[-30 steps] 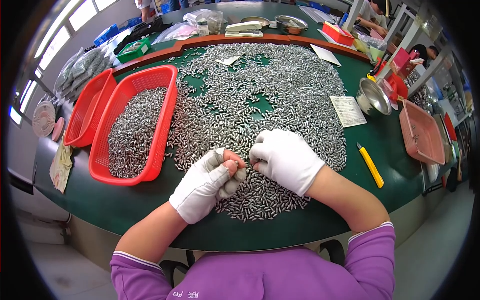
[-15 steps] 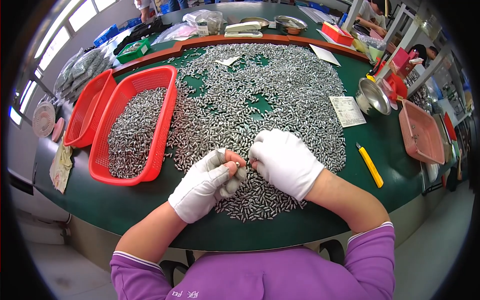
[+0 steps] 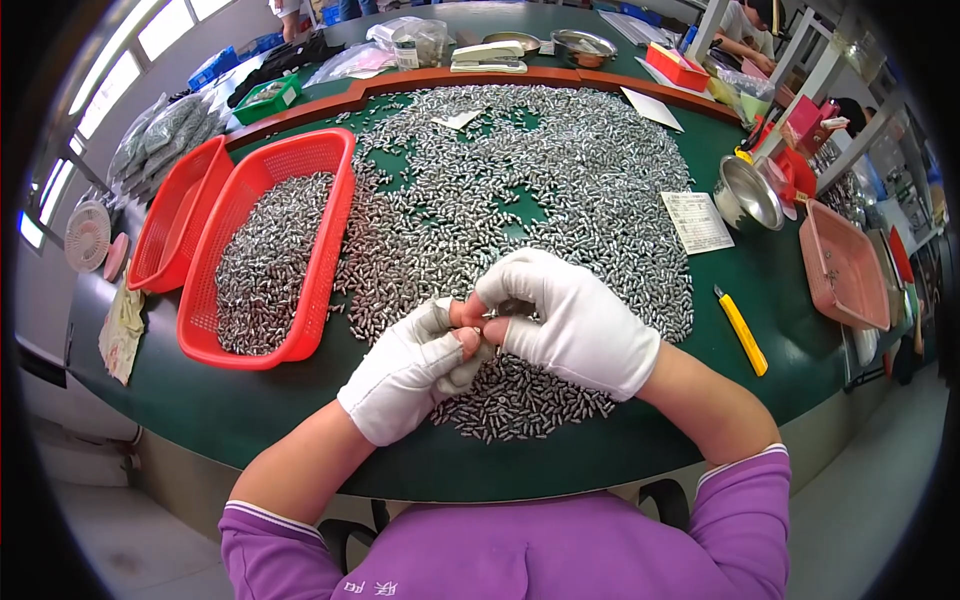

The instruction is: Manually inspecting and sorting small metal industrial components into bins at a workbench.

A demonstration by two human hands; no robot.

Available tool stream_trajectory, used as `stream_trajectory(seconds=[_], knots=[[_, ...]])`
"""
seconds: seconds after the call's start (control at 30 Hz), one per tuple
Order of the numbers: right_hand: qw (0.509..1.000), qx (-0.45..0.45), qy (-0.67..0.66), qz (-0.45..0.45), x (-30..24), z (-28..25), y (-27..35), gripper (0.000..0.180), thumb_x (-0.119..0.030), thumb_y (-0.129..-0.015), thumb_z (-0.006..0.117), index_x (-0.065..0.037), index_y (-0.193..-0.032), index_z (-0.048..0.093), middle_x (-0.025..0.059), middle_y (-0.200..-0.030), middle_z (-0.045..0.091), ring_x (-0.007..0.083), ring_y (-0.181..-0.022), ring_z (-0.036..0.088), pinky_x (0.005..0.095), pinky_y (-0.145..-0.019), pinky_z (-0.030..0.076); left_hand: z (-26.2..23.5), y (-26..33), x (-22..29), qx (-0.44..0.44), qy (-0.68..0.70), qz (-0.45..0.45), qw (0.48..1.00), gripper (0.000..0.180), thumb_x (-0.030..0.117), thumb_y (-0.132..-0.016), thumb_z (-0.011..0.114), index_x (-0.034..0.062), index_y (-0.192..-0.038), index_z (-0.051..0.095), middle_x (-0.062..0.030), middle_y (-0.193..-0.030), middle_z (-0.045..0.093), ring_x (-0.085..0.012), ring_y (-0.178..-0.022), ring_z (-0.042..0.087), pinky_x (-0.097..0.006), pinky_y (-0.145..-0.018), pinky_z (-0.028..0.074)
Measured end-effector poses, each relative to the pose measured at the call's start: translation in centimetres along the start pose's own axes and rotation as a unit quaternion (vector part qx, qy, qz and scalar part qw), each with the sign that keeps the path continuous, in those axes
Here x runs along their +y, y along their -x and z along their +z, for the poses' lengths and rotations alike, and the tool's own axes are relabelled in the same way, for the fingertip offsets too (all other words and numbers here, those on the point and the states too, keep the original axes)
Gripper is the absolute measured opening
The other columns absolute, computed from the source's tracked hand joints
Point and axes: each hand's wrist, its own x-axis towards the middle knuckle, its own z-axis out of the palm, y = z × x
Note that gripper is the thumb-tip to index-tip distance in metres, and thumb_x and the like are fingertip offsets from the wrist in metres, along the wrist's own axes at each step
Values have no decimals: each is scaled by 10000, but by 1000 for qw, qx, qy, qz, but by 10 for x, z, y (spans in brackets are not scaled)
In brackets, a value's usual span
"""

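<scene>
Two gloved hands meet at centre, low over the near edge of the green table (image 3: 180,400). Left hand (image 3: 405,372), white glove with bare fingertips, curled, thumb and forefinger pinched on a small metal piece (image 3: 478,327); what else it grips cannot be told. Right hand (image 3: 570,320), same glove, fingers bent inward, its tips touching the same piece from the 3 o'clock side. Both forearms bare, purple sleeves (image 3: 500,550) at 6 o'clock.

Heap of small silver metal parts (image 3: 520,190): under and beyond the hands, spreading toward 12 o'clock across most of the table, with bare green patches showing through.

Red mesh basket (image 3: 330,240): at 10 o'clock of the hands, partly filled with the same parts. Second red basket (image 3: 175,225): touching it on the outer side.

Yellow utility knife (image 3: 741,330): at 3 o'clock, apart from the heap. Printed paper slip (image 3: 697,221): at 2 o'clock, at the heap's edge. Steel bowl (image 3: 748,195): just beyond the slip. Pink tray (image 3: 843,268): farther out at 3 o'clock.
</scene>
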Motion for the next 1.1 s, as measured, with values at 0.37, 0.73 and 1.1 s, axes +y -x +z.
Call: stream_trajectory(seconds=[0.37, 0.73, 1.1], knots=[[926, -138, 349, 50, 13, -2, 6, 118, -188, -762, 701, -101, -832, 662, 93, -854, 600, 302, -833, 619, 407, -730, 512, 0, 0, 0, -6, -17, 12, 1000, 197, 259, -956, 628, 100, -1056, 567, 2, -914, 597, -54, -691, 463, -173, -603, 372], [978, 31, 197, -58, -3, -7, -3, 142, -63, -723, 749, -79, -830, 658, 76, -817, 616, 261, -766, 615, 352, -683, 503, -1, 0, 2, -10, -8, -23, 1000, 244, 198, -935, 646, 107, -1119, 514, 6, -964, 572, -57, -730, 463, -181, -640, 384], [994, 26, 70, -85, -7, -4, -1, 176, -49, -712, 784, -58, -829, 654, 74, -854, 626, 241, -801, 632, 331, -721, 513, 3, 3, 0, 2, 9, 10, 1000, 169, 177, -923, 674, 115, -1051, 584, 29, -881, 564, -59, -712, 454, -188, -620, 372]])
